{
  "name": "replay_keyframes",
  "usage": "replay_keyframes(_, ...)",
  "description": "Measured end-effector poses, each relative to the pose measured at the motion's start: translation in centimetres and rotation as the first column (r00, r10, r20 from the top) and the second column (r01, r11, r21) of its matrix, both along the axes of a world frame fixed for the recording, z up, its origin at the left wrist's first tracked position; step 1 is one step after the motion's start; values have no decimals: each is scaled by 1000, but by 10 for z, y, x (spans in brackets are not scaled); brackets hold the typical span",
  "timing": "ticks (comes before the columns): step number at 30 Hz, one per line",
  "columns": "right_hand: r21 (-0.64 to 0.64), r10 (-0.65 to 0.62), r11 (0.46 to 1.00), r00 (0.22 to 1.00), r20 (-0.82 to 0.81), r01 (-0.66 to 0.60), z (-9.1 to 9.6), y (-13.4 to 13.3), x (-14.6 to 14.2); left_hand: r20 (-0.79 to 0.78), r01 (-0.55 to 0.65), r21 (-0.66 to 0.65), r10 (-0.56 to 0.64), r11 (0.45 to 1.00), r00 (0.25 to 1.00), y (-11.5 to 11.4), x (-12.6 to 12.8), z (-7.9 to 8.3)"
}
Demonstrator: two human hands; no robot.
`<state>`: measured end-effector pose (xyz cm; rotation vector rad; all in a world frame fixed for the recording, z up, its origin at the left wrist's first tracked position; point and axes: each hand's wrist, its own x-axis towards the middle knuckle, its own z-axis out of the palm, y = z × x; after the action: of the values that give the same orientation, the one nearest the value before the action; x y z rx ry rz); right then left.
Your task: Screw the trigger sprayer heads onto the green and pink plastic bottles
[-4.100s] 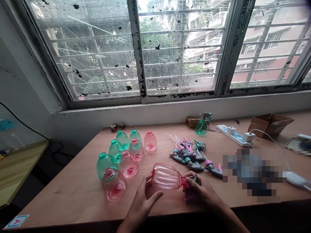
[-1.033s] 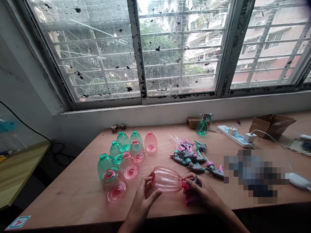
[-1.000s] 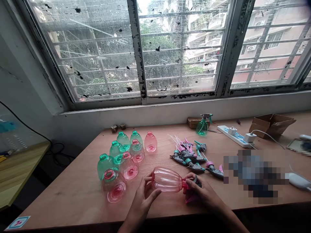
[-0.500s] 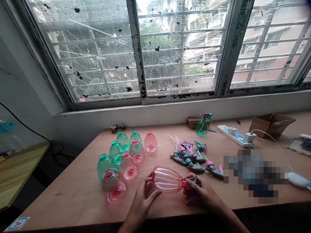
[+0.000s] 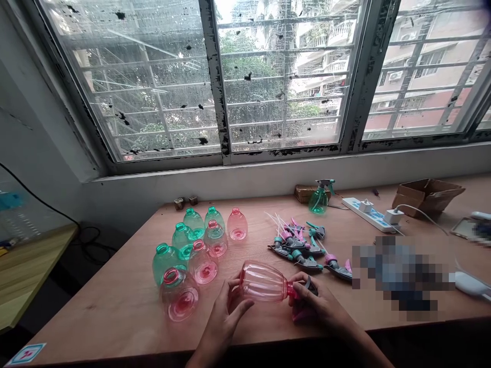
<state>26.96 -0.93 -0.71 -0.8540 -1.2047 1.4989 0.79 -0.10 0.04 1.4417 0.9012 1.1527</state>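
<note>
Sideways, fluted translucent pink bottle (image 5: 263, 281), flat wooden tabletop (image 5: 118, 301) below.

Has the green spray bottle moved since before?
No, the green spray bottle stands in the same spot, left of the white power strip.

The wooden table (image 5: 115, 312) carries four green bottles (image 5: 162, 266) and four pink bottles (image 5: 237, 223) standing upright at left, spray heads (image 5: 298, 248) heaped near the middle, and farther back a spray bottle (image 5: 318, 201), a power strip (image 5: 367, 215) and a cardboard box (image 5: 424, 202).
</note>
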Motion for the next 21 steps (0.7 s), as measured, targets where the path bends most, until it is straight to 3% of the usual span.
replay_keyframes(21, 43, -40, 998, 999, 24, 39, 7, -2, 0, 29, -3, -41, 4, 999, 1000, -6, 3, 8)
